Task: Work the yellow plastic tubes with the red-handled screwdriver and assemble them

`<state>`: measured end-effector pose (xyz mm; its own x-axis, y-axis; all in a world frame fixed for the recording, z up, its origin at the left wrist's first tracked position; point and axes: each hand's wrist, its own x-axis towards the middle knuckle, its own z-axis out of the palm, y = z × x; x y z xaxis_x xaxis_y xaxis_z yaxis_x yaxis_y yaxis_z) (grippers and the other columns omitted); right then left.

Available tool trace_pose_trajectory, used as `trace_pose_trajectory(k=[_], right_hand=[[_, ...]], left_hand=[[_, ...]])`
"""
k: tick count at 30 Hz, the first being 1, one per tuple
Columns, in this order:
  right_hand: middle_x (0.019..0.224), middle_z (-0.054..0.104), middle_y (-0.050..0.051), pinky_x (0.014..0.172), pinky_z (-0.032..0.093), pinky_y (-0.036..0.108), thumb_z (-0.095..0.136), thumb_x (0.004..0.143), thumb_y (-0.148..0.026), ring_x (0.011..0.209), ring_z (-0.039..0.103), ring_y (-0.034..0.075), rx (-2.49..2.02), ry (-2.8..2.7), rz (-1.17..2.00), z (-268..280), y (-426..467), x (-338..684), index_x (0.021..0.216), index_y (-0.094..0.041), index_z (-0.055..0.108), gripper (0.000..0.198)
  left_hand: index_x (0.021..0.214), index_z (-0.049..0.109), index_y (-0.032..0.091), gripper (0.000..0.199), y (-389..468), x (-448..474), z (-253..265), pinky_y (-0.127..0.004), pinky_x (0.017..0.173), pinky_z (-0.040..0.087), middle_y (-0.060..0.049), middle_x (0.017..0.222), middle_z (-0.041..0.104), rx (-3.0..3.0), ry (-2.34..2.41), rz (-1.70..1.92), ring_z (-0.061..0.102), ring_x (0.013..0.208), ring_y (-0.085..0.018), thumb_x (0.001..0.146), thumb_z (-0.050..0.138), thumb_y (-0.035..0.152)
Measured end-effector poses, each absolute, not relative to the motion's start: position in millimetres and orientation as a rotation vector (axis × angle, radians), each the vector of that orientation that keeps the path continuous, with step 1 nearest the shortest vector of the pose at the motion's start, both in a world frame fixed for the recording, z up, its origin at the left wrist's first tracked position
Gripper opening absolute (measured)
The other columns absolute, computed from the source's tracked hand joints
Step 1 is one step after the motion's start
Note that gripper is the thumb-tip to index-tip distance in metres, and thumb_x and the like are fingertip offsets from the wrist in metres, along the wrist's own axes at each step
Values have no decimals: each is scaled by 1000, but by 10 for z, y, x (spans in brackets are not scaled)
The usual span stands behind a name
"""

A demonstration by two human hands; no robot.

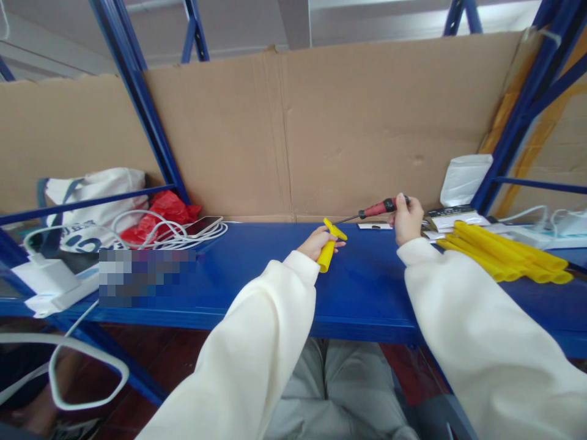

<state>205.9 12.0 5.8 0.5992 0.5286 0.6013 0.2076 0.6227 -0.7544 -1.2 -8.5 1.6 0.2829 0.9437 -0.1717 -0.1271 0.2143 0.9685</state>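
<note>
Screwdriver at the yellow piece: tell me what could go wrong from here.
The screwdriver has its tip at or very near the yellow piece, close to the fingers of the left hand, so a slip might jab them. The right hand grips the far end of the handle, so the tip could wander. The yellow tubes lie loosely piled near the right sleeve; a knock might roll some away.

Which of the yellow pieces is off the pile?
The yellow piece in the left hand, its wider end toward the screwdriver; the other yellow pieces lie heaped on the blue shelf.
</note>
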Motion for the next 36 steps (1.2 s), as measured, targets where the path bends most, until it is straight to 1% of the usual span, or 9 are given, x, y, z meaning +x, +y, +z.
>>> trace_pose_trajectory(k=[6, 12, 15, 18, 20, 22, 28, 32, 36], right_hand=[[50, 41, -9, 35, 27, 27, 53, 60, -88, 35, 36, 9, -877, -989, 201, 63, 102, 2053, 78, -25, 42, 67], [56, 43, -7, 40, 31, 27, 51, 68, -84, 40, 39, 10, -884, -1042, 138, 33, 96, 2048, 82, -24, 45, 62], [61, 46, -5, 46, 36, 28, 52, 71, -80, 49, 46, 12, -901, -1047, 124, 18, 118, 2065, 85, -23, 47, 59], [70, 52, -2, 54, 43, 29, 53, 74, -76, 63, 53, 14, -909, -1041, 89, 16, 146, 2087, 86, -22, 47, 55], [74, 54, 0, 58, 45, 29, 54, 75, -74, 69, 55, 15, -908, -1038, 74, 16, 162, 2098, 85, -21, 47, 54], [75, 54, 0, 59, 45, 29, 55, 75, -73, 70, 55, 15, -908, -1037, 72, 13, 172, 2108, 84, -21, 47, 53], [72, 52, -2, 55, 43, 28, 56, 74, -74, 64, 53, 14, -908, -1034, 89, 5, 173, 2133, 85, -22, 47, 54], [62, 47, -5, 45, 36, 28, 53, 72, -79, 50, 47, 12, -871, -1036, 144, 24, 153, 2112, 85, -23, 46, 58], [52, 41, -9, 38, 29, 27, 51, 65, -86, 37, 38, 9, -849, -1029, 167, 51, 120, 2070, 79, -25, 42, 63]], left_hand=[[140, 38, 18, 65, -56, -17, 4, -18, 46, 45, -15, 125, 65, 1057, 965, 936, 73, 75, -16, 80, 47, -4], [137, 42, 17, 61, -38, -11, 0, -18, 47, 47, -15, 123, 66, 1047, 962, 946, 72, 75, -16, 80, 45, -4], [137, 42, 17, 62, -32, -7, 2, -18, 47, 48, -15, 123, 66, 1028, 968, 950, 71, 73, -15, 79, 45, -5], [139, 41, 17, 63, -27, -6, -1, -18, 46, 47, -15, 123, 66, 1013, 960, 956, 71, 70, -14, 80, 45, -5], [140, 40, 17, 64, -23, -7, -6, -18, 45, 47, -15, 124, 66, 1003, 949, 961, 70, 67, -13, 80, 45, -5], [139, 39, 16, 63, -16, -9, -11, -18, 44, 46, -16, 125, 65, 1000, 937, 962, 69, 65, -13, 80, 45, -5], [137, 41, 16, 63, -1, -12, -17, -18, 44, 46, -16, 125, 65, 996, 928, 962, 70, 65, -14, 79, 47, -6], [136, 42, 16, 61, 6, -9, -20, -17, 44, 46, -17, 127, 64, 1001, 940, 959, 70, 67, -13, 79, 46, -5], [137, 42, 16, 62, 18, -8, -29, -19, 44, 46, -17, 126, 64, 993, 937, 967, 71, 67, -15, 79, 47, -5]])
